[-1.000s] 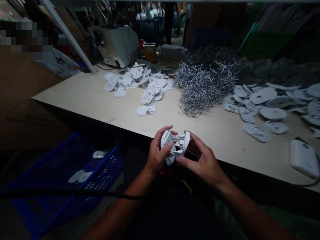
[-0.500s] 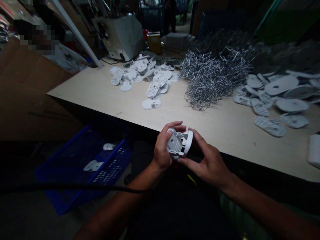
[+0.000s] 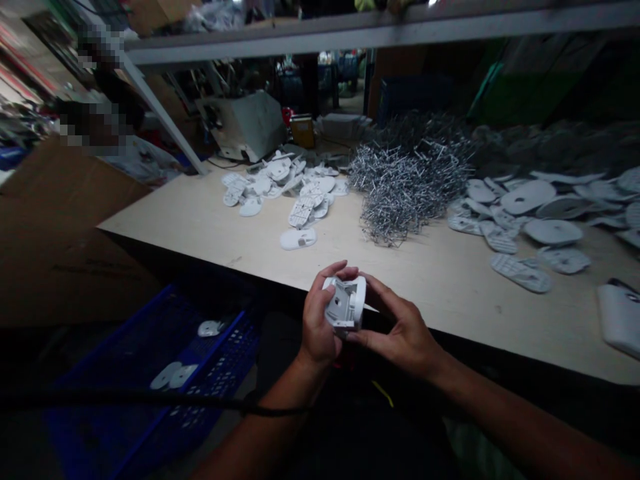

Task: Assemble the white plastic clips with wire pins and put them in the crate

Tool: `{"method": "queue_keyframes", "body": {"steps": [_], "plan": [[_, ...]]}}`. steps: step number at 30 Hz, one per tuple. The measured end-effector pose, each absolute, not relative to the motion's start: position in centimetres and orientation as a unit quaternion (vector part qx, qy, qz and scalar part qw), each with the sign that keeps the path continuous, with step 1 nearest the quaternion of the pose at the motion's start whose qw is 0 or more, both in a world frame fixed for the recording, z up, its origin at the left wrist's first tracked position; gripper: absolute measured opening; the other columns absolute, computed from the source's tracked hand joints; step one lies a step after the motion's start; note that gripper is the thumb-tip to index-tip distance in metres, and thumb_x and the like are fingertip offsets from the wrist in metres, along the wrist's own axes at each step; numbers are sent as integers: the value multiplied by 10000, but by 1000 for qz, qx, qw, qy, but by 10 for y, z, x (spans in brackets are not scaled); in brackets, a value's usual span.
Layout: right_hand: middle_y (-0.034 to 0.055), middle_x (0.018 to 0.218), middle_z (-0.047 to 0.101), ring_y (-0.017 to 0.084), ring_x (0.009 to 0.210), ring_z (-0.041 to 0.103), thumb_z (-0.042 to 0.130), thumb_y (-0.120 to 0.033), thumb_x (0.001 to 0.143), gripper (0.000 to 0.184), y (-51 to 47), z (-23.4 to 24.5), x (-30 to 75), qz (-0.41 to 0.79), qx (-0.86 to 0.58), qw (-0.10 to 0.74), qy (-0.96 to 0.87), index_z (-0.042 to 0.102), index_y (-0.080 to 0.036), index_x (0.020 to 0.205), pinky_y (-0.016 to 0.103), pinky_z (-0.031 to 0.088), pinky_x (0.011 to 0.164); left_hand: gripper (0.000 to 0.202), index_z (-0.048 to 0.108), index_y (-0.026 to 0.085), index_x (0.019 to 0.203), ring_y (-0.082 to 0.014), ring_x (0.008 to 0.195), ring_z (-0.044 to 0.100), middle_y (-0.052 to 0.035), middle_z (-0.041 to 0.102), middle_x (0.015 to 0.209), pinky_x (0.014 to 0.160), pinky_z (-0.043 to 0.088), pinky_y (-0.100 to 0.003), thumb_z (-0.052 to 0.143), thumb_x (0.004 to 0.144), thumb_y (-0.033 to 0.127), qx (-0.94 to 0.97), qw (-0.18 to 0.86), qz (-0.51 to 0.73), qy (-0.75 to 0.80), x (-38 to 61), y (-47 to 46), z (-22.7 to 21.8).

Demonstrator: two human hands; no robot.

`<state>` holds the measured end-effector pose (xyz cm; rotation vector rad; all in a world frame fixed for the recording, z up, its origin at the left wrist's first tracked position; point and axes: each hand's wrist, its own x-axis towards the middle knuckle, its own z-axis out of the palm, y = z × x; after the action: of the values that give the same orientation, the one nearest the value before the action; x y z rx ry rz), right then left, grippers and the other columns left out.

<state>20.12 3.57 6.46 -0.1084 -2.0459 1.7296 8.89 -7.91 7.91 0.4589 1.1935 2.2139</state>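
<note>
Part in hand: While both hands hold it up just off the front edge of the pale table [image 3: 450, 293], the white plastic part [image 3: 345, 305] sits between them, a boxy moulded piece with a round plate on one side and a small hole in its ribbed face.
Handling: It looks light and stiff, with smooth surfaces that may be slippery. The thin walls may be fragile, so the rim of the round plate seems the safer place to take hold.
Left hand: The left hand [image 3: 317, 315] is closed around the part, with its fingers curled over the top and its thumb pressed against the near side.
Right hand: The right hand [image 3: 400, 327] is spread, pinching the part's right side between its forefinger above and its thumb below.
On the table: A tangled heap of metal wire pins [image 3: 407, 187] lies between two piles of white plastic plates [image 3: 305, 200] [image 3: 525, 227], and a white rounded case [image 3: 620, 317] sits at the right.
Below the table: A blue plastic crate [image 3: 231, 331] holds a few white plastic pieces [image 3: 209, 328], and a black cable [image 3: 150, 399] crosses in front of it.
</note>
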Motion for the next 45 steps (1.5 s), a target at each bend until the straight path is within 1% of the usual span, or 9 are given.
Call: {"method": "queue_keyframes", "body": {"steps": [4, 10, 15, 18, 22, 26, 33, 36, 45], "plan": [[84, 1589, 516, 323, 1443, 510, 874, -246, 835, 927, 71, 60, 195, 526, 38, 215, -822, 408, -311, 1634, 498, 417, 1220, 520, 665, 179, 1364, -297, 1193, 667, -114, 718, 1335, 957, 531, -346, 681, 872, 349, 224, 304, 751, 543, 64, -82, 53], [120, 1609, 484, 298, 1475, 466, 762, -116, 818, 919, 109, 59, 169, 388, 116, 149, -902, 387, -249, 1647, 473, 386, 1233, 534, 741, 147, 1206, -303, 1088, 715, -116, 784, 1174, 941, 554, -361, 803, 706, 323, 263, 347, 666, 605, 18, -62, 32], [152, 1470, 620, 315, 1356, 585, 790, -228, 860, 647, 131, 51, 151, 322, -35, 230, -918, 607, -178, 1479, 478, 455, 1173, 553, 704, 118, 1127, -311, 1063, 735, -162, 783, 1113, 966, 566, -407, 801, 653, 386, 177, 245, 689, 659, -18, -38, 8], [136, 1275, 733, 284, 1128, 707, 722, -250, 925, 426, 159, 49, 154, 312, -136, 271, -901, 705, -155, 1340, 425, 546, 1032, 596, 658, 124, 1202, -317, 1105, 728, -174, 767, 1140, 978, 568, -430, 781, 672, 367, 175, 215, 686, 673, -35, -36, 1], [105, 1159, 765, 232, 1015, 719, 635, -218, 976, 293, 208, 50, 166, 226, -263, 253, -903, 747, -141, 1235, 319, 538, 934, 617, 623, 145, 1319, -308, 1110, 723, -187, 707, 1302, 947, 579, -426, 729, 735, 313, 258, 155, 595, 745, -48, -48, 4], [117, 1147, 756, 246, 1040, 698, 616, -201, 972, 284, 249, 50, 172, 152, -340, 212, -903, 750, -126, 1212, 307, 502, 906, 576, 614, 170, 1366, -302, 1175, 703, -151, 689, 1375, 1005, 552, -417, 644, 795, 240, 366, 129, 436, 812, -48, -58, 19], [124, 1071, 741, 270, 991, 691, 559, -182, 952, 247, 265, 43, 161, 105, -315, 150, -931, 787, -163, 1043, 321, 458, 811, 786, 449, 133, 1573, -359, 1363, 585, -187, 607, 1497, 1152, 450, -457, 661, 831, 284, 412, 133, 245, 867, -12, -55, 47], [110, 1059, 745, 279, 964, 704, 491, -226, 987, 296, 280, 38, 158, 79, -301, 126, -942, 784, -201, 1016, 332, 456, 759, 794, 469, 125, 1571, -369, 1361, 581, -190, 609, 1489, 1167, 444, -475, 655, 818, 293, 422, 142, 236, 864, -6, -57, 48], [170, 1054, 753, 372, 947, 718, 403, -420, 898, 357, 316, 7, 165, 192, -243, 253, -916, 747, -326, 898, 503, 518, 832, 777, 548, 211, 1515, -292, 1297, 629, -100, 667, 1428, 1160, 463, -404, 642, 744, 194, 409, 123, 328, 842, -26, -74, 28]]}}
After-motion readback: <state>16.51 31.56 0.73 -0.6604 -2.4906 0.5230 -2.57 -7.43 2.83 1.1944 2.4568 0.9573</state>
